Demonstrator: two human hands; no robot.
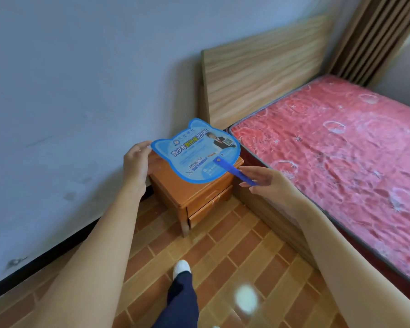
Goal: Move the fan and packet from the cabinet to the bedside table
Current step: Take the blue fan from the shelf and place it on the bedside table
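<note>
Both forearms reach forward over the tiled floor (pixel 223 256), past a white shoe (pixel 181 268), to the blue fan (pixel 197 151). It hangs flat just above the orange bedside table (pixel 199 192) — not yet clearly resting on it. The right hand (pixel 260 181) pinches the fan's dark-blue handle (pixel 234 172) between loosely extended fingers; the left hand (pixel 136 162) touches the far rim opposite the handle, fingers closed lightly on the edge. The packet is not visible.

The fan looks like a thin plastic sheet: very light, slightly springy, likely slick on its printed face. The handle is the sure hold; a rim grip only steadies it.

Beneath the grip the tabletop is small, and the fan covers most of it, the handle overhanging the front corner. Beyond the right hand lies the red mattress (pixel 341 150), beyond the left the wall (pixel 69 91) — room is open only downward and back toward the body.
</note>
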